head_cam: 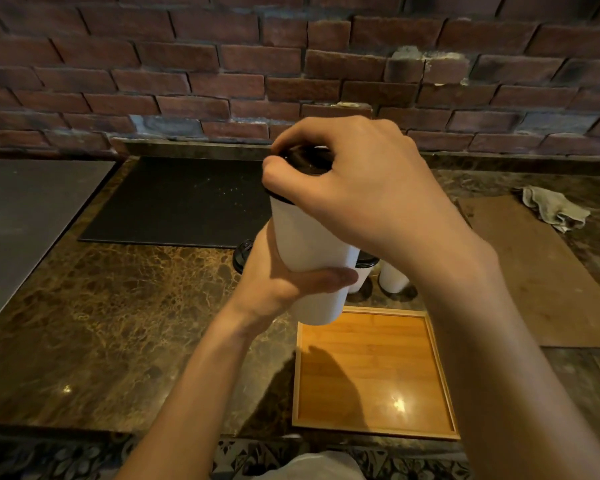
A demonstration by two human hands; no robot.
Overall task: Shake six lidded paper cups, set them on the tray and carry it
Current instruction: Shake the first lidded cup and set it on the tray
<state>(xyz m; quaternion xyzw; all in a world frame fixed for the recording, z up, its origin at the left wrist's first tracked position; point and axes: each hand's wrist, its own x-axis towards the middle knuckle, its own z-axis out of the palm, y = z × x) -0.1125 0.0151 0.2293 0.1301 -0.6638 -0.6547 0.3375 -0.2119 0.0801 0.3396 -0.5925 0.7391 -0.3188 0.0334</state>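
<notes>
I hold a white paper cup (309, 237) with a black lid up above the counter, tilted slightly. My left hand (281, 275) wraps its lower body, thumb across the front. My right hand (354, 188) presses down over the lid, fingers curled around its rim. A square wooden tray (374, 372) lies on the counter below and to the right, with nothing on it. Behind the held cup stand more white lidded cups (394, 280), mostly hidden by my hands; one black lid (241, 254) peeks out at the left.
The marble counter (118, 323) carries a black mat (181, 202) at the back, a grey slab (25, 216) at the left, a brown board (534, 271) and a crumpled cloth (551, 207) at the right. A brick wall (222, 64) stands behind.
</notes>
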